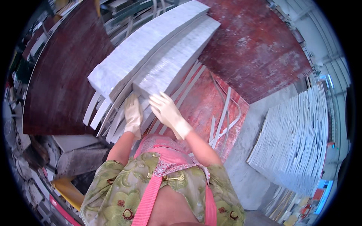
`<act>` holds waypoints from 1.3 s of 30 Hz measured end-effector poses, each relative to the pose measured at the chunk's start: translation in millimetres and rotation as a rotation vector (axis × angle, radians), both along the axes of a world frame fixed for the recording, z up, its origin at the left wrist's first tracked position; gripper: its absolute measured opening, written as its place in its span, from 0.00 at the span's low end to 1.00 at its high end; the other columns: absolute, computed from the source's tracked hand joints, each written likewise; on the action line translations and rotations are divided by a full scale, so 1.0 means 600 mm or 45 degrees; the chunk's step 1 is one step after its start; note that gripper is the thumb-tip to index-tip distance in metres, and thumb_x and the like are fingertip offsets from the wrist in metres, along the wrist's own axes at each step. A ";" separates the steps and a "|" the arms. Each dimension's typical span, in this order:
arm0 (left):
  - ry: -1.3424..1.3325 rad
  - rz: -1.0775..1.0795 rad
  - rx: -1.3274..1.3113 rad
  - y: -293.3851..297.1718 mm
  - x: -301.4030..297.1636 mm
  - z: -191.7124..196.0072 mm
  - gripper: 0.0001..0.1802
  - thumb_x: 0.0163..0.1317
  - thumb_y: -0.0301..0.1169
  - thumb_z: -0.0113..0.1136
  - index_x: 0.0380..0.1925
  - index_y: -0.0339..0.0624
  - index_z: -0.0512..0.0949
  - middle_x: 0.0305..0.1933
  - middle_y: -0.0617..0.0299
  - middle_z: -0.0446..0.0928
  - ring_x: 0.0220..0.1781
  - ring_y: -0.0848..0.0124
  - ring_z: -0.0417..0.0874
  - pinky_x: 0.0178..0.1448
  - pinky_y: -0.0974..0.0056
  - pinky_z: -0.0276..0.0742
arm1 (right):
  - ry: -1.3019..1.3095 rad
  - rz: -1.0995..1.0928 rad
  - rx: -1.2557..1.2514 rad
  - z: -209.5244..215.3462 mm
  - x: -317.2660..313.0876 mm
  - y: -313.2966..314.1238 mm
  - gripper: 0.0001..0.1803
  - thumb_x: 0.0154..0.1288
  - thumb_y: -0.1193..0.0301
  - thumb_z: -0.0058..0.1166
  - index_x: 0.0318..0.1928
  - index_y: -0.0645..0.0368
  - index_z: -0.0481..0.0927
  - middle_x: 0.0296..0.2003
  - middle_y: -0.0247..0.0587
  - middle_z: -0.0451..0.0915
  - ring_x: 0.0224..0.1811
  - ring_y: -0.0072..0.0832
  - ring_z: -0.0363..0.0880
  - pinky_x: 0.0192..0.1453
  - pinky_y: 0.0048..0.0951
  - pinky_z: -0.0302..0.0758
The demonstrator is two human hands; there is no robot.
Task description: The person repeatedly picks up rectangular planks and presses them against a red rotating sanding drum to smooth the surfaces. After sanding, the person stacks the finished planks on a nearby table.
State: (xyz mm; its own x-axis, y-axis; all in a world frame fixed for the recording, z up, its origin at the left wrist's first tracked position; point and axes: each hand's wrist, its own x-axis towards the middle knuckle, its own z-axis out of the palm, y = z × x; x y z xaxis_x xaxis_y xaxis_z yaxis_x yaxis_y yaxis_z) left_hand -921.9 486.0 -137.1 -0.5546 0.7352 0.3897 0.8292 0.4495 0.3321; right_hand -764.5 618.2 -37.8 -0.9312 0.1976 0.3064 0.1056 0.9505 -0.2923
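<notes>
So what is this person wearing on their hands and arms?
Both hands are in thin, whitish gloves that end at the wrist: the left hand and the right hand. The forearms are bare. Short, loose sleeves of a green blouse with a flower pattern cover the upper arms, and pink apron straps run over the blouse.

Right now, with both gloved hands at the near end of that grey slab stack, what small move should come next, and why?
Probably slide the top slab toward the body. The right hand lies flat on its near corner, while the left hand sits lower against the thin strips, so neither hand seems to grip an edge yet.
</notes>
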 end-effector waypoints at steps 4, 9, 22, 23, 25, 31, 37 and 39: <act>0.076 -0.014 -0.019 -0.013 -0.018 -0.016 0.30 0.70 0.30 0.52 0.70 0.27 0.70 0.72 0.39 0.73 0.73 0.42 0.73 0.82 0.43 0.61 | -0.118 -0.704 -0.734 -0.048 0.251 -0.033 0.21 0.77 0.63 0.44 0.56 0.63 0.85 0.54 0.59 0.85 0.62 0.56 0.81 0.70 0.49 0.75; 0.109 -0.063 -0.078 -0.002 -0.016 -0.019 0.26 0.73 0.29 0.48 0.68 0.28 0.71 0.69 0.38 0.76 0.72 0.42 0.74 0.81 0.45 0.63 | -1.236 -1.815 -0.773 -0.387 0.721 -0.231 0.19 0.75 0.57 0.50 0.48 0.55 0.89 0.49 0.56 0.87 0.52 0.48 0.89 0.48 0.50 0.83; -0.835 -0.005 -0.093 -0.047 0.058 0.106 0.28 0.80 0.38 0.45 0.74 0.34 0.68 0.75 0.46 0.73 0.76 0.52 0.73 0.81 0.53 0.66 | -0.529 -2.173 -1.048 -0.355 0.719 -0.393 0.14 0.68 0.68 0.50 0.38 0.57 0.90 0.41 0.55 0.89 0.45 0.50 0.90 0.48 0.51 0.87; -0.614 -0.071 -0.106 -0.059 0.062 0.100 0.26 0.81 0.37 0.47 0.71 0.33 0.72 0.71 0.43 0.76 0.72 0.50 0.76 0.77 0.52 0.70 | -0.499 -2.169 -1.084 -0.315 0.703 -0.351 0.14 0.67 0.70 0.50 0.34 0.57 0.90 0.40 0.55 0.89 0.45 0.51 0.90 0.46 0.52 0.87; -0.129 -0.134 -0.120 -0.091 0.072 0.090 0.21 0.82 0.36 0.50 0.63 0.31 0.79 0.62 0.37 0.81 0.64 0.46 0.81 0.69 0.50 0.76 | -0.310 -1.769 -0.821 -0.372 0.715 -0.324 0.12 0.67 0.65 0.54 0.35 0.57 0.87 0.36 0.55 0.87 0.41 0.51 0.88 0.44 0.52 0.84; -0.536 -0.953 -0.060 -0.070 0.200 0.042 0.15 0.75 0.20 0.54 0.58 0.29 0.80 0.54 0.39 0.83 0.56 0.46 0.84 0.64 0.52 0.78 | 0.346 -1.648 -1.384 -0.292 0.679 -0.222 0.14 0.70 0.61 0.54 0.31 0.53 0.87 0.28 0.41 0.87 0.31 0.35 0.87 0.36 0.39 0.80; -0.786 -1.696 -0.746 0.034 0.292 -0.061 0.12 0.77 0.27 0.55 0.52 0.33 0.84 0.47 0.44 0.86 0.46 0.57 0.87 0.52 0.59 0.80 | 0.280 -1.667 -1.137 0.068 0.678 -0.141 0.30 0.78 0.49 0.40 0.29 0.57 0.85 0.22 0.38 0.83 0.25 0.35 0.82 0.37 0.46 0.77; -0.799 -1.676 -0.924 0.026 0.319 -0.046 0.16 0.78 0.32 0.55 0.52 0.29 0.83 0.44 0.46 0.87 0.45 0.63 0.86 0.50 0.61 0.80 | 0.192 -1.493 -0.961 0.122 0.656 -0.108 0.30 0.75 0.51 0.44 0.23 0.56 0.85 0.23 0.42 0.84 0.28 0.38 0.84 0.38 0.46 0.78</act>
